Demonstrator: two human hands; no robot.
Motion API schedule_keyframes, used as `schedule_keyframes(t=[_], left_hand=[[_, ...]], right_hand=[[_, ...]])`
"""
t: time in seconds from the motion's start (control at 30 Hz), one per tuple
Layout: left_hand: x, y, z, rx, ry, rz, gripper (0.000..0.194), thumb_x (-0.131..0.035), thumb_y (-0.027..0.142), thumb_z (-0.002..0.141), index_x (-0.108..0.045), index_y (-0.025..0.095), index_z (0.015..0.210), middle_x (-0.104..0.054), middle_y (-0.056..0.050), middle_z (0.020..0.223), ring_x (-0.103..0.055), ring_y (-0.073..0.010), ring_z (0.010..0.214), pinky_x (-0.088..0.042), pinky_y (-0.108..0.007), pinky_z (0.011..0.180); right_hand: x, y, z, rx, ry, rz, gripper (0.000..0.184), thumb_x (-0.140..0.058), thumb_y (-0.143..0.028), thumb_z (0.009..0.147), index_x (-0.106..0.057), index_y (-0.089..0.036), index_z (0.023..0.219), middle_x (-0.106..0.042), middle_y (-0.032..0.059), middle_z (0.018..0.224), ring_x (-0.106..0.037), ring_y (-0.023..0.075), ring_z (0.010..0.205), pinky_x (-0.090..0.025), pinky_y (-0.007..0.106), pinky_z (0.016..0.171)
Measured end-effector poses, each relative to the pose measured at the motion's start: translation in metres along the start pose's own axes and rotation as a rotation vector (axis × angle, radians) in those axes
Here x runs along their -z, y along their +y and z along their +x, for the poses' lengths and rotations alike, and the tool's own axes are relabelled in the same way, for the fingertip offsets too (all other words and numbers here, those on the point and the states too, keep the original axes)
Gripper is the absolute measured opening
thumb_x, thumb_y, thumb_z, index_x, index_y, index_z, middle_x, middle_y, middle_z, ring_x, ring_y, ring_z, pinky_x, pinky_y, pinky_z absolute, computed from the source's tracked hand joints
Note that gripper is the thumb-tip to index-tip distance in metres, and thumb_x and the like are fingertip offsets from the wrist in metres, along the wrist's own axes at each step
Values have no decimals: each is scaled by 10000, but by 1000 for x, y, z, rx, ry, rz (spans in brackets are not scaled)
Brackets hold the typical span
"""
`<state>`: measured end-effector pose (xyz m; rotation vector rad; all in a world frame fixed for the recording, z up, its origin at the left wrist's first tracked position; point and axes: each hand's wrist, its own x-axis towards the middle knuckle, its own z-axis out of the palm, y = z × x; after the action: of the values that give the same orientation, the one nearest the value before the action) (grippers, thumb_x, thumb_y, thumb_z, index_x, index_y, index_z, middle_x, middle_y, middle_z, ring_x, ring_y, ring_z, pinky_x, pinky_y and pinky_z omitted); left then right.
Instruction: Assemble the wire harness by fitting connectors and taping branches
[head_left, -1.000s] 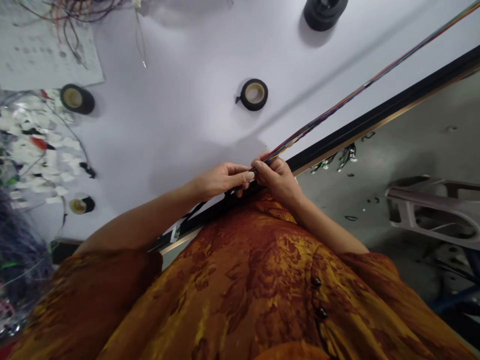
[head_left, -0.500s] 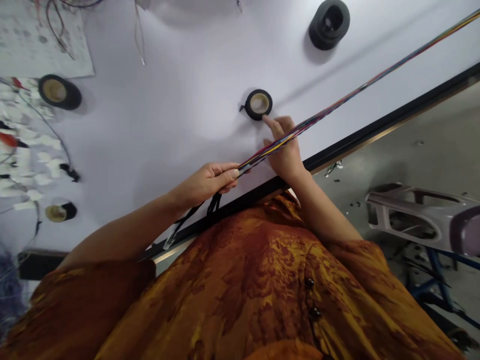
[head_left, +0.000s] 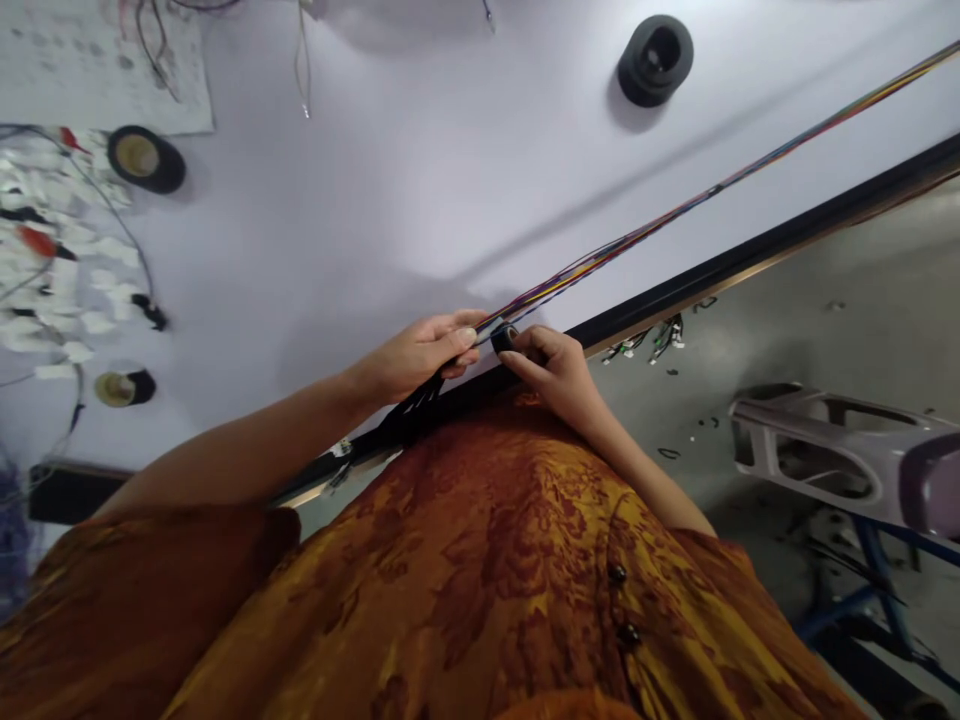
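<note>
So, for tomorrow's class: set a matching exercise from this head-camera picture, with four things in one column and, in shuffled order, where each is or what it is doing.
Things:
1. Left hand
2. Right hand
3. Multicoloured wire bundle
4. Grey frame

Places or states:
A. Lying on the floor beyond the table edge
B. Gripping the wire bundle
C. Running diagonally across the white tabletop
D. Pinching a small black tape roll

Pairs: 1-B, 2-D, 3-C, 4-A
</note>
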<state>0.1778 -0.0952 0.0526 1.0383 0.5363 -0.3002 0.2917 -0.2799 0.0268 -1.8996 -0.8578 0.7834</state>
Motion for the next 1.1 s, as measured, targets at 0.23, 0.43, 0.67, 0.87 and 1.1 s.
schedule_keyframes(t=[0.23,0.43,0.67,0.87,1.1], left_hand=[[-7,-2,-4,6,-18,82,241,-539,304,929,-637,111,1035,-433,27,683,-343,-56,530,-285,-175,489],[-24,-1,-23,-374,83,697,219,-503,316,959,-640,151,920,-552,0,763,-474,-107,695,-384,-222,652],[-31,0,-30,-295,86,795,240,-446,277,969,-561,160,793,-505,20,684,-445,-94,622,-366,-225,611],[-19,3,-25,-187,-17,554,273,-449,345,986,-587,155,848,-508,19,673,-473,-90,616,-397,-224,634],[-18,1,-24,-79,-35,240,229,-514,385,955,-549,171,885,-473,26,682,-446,-75,549,-402,-202,545]], right_hand=[[0,-25,-12,-124,-94,306,272,-692,-411,843,-594,-173,755,-427,-61,624,-351,72,591,-280,241,559],[31,-60,-15,-273,-274,703,297,-784,-381,759,-661,-172,929,-531,-40,675,-409,64,551,-333,216,489],[27,-70,58,24,-189,232,281,-716,-399,845,-653,-147,951,-520,5,685,-537,128,687,-459,255,601],[45,-58,25,131,-65,-56,278,-629,-455,916,-662,-179,916,-579,21,744,-571,153,761,-493,300,705],[29,4,15,56,-339,342,806,-784,-387,754,-437,-290,1475,-570,97,1403,-572,215,1194,-538,354,941]])
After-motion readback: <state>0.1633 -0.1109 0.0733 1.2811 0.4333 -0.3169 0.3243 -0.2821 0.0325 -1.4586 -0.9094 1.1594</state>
